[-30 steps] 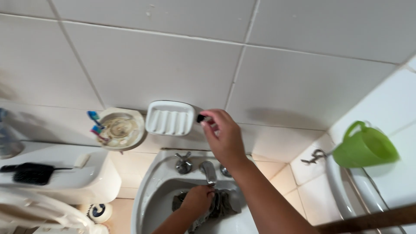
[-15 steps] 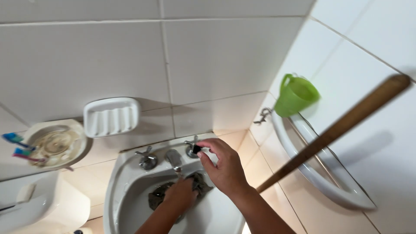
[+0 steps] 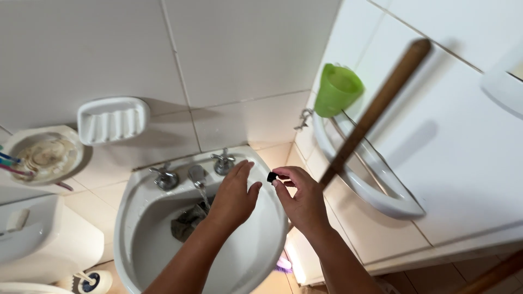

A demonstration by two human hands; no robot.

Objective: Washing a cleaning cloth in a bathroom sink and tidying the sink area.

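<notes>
- A person's right hand [image 3: 305, 200] pinches a small black object [image 3: 271, 176] between thumb and fingertips, holding it above the right rim of a white sink [image 3: 136, 201].
- The left hand [image 3: 233, 195] hovers over the basin just left of the black object, fingers extended and loose, gripping nothing and not touching the other hand.
- A thin stream of water runs from the chrome tap [image 3: 196, 175] at the far edge of the sink, flanked by two chrome handles.
- A dark grey cloth [image 3: 188, 220] lies crumpled in the basin under the tap, left of the left forearm.
- On the tiled wall to the far left hang a white soap dish [image 3: 112, 120] and a round white holder [image 3: 41, 155] with toothbrushes poking out at its left.
- To the right, a brown wooden handle [image 3: 376, 109] leans diagonally across a white surface, blurred.
- A green plastic cup [image 3: 338, 90] hangs at the far right corner, above a curved white rail [image 3: 359, 185].
- A white toilet tank [image 3: 43, 239] sits at the near left.
</notes>
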